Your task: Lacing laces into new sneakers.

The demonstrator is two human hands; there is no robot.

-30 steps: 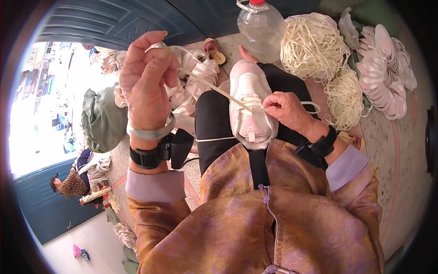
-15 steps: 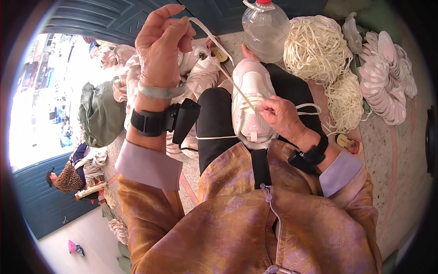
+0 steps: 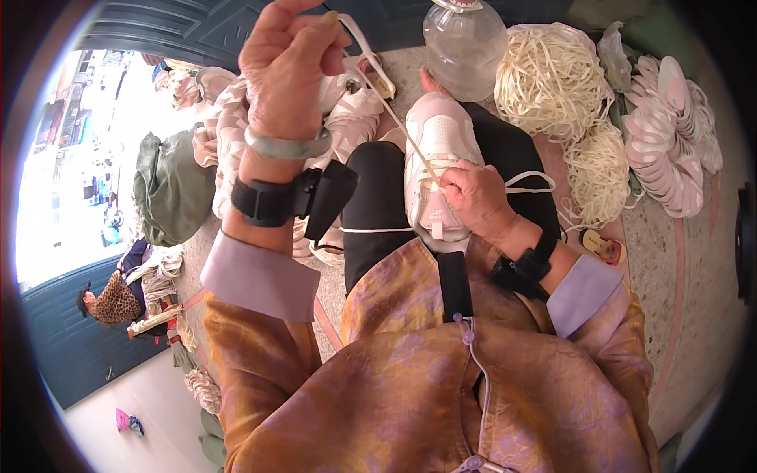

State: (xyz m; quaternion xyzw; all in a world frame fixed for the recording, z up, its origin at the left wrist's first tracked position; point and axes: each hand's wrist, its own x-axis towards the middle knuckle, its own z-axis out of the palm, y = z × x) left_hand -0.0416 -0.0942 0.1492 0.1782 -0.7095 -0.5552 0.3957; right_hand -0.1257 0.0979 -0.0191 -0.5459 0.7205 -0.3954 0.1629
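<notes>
A pale pink-and-white sneaker (image 3: 441, 150) lies on my lap, toe pointing away. My right hand (image 3: 471, 195) rests on its tongue and eyelets, fingers pinched on it. My left hand (image 3: 285, 59) is raised high at the upper left, fingers closed on a cream shoelace (image 3: 392, 114) that runs taut from that hand down to the sneaker's eyelets. Both wrists carry black straps, and the left wrist also wears a grey bangle.
A clear plastic jug (image 3: 465, 43) stands beyond the sneaker. Heaps of cream laces (image 3: 552, 75) and a stack of pink insoles (image 3: 670, 142) lie at the right. More pale sneakers (image 3: 229, 118) and a green bag (image 3: 169, 185) are at the left. A person (image 3: 110, 296) sits at the far left.
My left hand has risen higher and pulled the lace up and out, drawing it taut. My right hand has stayed on the sneaker.
</notes>
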